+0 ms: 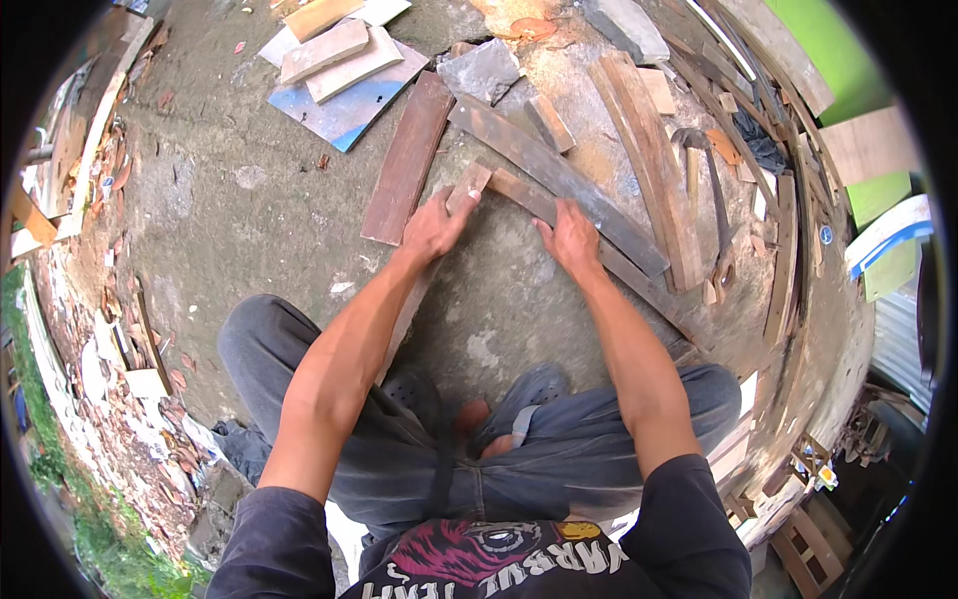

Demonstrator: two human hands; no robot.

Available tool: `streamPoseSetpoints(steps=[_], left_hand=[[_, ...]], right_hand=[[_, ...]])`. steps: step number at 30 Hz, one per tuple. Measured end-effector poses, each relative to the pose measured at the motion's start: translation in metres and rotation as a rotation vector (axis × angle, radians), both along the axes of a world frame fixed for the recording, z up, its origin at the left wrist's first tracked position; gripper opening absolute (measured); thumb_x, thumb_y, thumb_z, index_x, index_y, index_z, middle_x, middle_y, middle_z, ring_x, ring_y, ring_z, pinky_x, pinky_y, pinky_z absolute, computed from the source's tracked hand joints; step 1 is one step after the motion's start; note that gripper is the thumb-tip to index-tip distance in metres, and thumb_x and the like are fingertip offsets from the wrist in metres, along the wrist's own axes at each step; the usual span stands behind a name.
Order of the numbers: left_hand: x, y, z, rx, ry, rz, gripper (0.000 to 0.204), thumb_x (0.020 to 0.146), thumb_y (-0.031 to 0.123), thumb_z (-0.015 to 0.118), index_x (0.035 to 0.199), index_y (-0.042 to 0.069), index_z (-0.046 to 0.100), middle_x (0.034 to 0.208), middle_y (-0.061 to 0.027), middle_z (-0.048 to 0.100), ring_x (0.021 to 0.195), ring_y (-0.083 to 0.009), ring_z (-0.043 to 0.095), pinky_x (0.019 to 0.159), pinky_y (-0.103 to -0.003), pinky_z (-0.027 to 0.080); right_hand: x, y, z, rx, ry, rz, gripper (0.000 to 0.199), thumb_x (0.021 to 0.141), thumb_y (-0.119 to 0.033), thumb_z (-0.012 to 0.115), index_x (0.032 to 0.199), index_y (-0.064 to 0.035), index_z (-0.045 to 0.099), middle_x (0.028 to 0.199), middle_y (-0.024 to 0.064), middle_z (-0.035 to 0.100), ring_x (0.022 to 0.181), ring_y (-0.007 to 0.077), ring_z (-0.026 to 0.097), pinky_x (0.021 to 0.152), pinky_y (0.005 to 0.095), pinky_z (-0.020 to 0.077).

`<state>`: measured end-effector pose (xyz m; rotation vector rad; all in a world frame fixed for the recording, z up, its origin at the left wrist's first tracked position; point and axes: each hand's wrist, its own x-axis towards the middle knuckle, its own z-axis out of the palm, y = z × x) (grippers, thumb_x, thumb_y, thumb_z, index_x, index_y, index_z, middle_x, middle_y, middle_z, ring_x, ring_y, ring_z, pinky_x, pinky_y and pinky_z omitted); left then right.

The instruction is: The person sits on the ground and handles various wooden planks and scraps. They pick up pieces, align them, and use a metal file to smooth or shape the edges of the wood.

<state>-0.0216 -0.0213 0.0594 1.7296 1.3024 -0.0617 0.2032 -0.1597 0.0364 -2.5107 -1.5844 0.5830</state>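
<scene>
Wooden slat (439, 262) (pale, narrow) is lying on the concrete floor (259, 210), running from beside the person's left knee up to its far end near the broad brown plank (407, 160). Left hand (433, 228) is resting on the upper part of this slat, its fingers (461, 212) curling over the slat's end and pressing down; whether they are closing fully round it cannot be told. Right hand (571, 238) is lying flat on a long reddish-brown strip (599, 255), which is slanting from the slat's far end down toward the right; its fingers (546, 232) are held together and pointing left, toward the other hand. The two hands are sitting near each other but apart. Just above the strip a long dark grey board (559, 180) is running nearly parallel to it. Farther back, several short pale boards (334, 52) are lying stacked on a blue-and-white sheet (344, 112), beside a grey stone slab (481, 70). To the right, more planks (649, 165) and a curved metal tool (711, 190) are lying on the floor. The person is squatting, grey shoes (529, 394) between the knees.
</scene>
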Motion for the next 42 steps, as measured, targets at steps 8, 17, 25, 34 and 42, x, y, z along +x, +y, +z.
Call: streamPoseSetpoints(steps=[8, 17, 25, 34, 42], left_hand=[[0.005, 0.008, 0.002, -0.028, 0.014, -0.019, 0.099, 0.091, 0.077, 0.043, 0.150, -0.002, 0.041, 0.136, -0.0358, 0.056, 0.128, -0.0461, 0.056, 0.109, -0.052, 0.042], [0.004, 0.007, -0.004, -0.024, 0.019, -0.030, 0.102, 0.090, 0.079, 0.041, 0.152, -0.001, 0.040, 0.132, -0.0361, 0.059, 0.125, -0.0462, 0.058, 0.107, -0.053, 0.044], [0.005, 0.007, -0.002, -0.033, 0.027, -0.021, 0.102, 0.089, 0.080, 0.041, 0.152, 0.000, 0.041, 0.133, -0.0361, 0.058, 0.125, -0.0464, 0.058, 0.108, -0.052, 0.044], [0.001, 0.007, -0.012, 0.007, 0.012, -0.001, 0.100, 0.090, 0.079, 0.043, 0.149, -0.001, 0.044, 0.130, -0.0342, 0.061, 0.126, -0.0445, 0.058, 0.106, -0.050, 0.044], [0.002, 0.008, -0.012, 0.032, 0.000, 0.001, 0.097, 0.090, 0.077, 0.044, 0.145, -0.002, 0.049, 0.128, -0.0339, 0.061, 0.125, -0.0446, 0.058, 0.105, -0.050, 0.044]], right_hand=[[0.003, 0.006, -0.005, 0.014, -0.014, 0.002, 0.048, 0.091, -0.037, 0.071, 0.117, 0.0004, 0.058, 0.118, 0.0216, 0.061, 0.101, 0.0426, 0.067, 0.086, 0.0512, 0.0545], [0.002, 0.006, -0.004, 0.024, -0.029, 0.011, 0.048, 0.091, -0.037, 0.071, 0.117, 0.0007, 0.058, 0.118, 0.0215, 0.061, 0.101, 0.0423, 0.067, 0.085, 0.0513, 0.0543], [0.002, 0.006, -0.005, 0.023, -0.026, 0.005, 0.049, 0.091, -0.038, 0.071, 0.118, 0.0008, 0.058, 0.119, 0.0213, 0.061, 0.102, 0.0419, 0.067, 0.086, 0.0510, 0.0539], [0.005, 0.005, -0.007, 0.060, 0.022, -0.047, 0.055, 0.092, -0.039, 0.071, 0.130, -0.0015, 0.058, 0.129, 0.0202, 0.061, 0.110, 0.0401, 0.064, 0.094, 0.0519, 0.0502], [-0.022, 0.015, 0.000, 0.461, 0.178, -0.187, 0.038, 0.099, -0.006, 0.052, 0.137, -0.0063, 0.054, 0.109, 0.0122, 0.073, 0.103, 0.0297, 0.068, 0.086, 0.0447, 0.0532]])
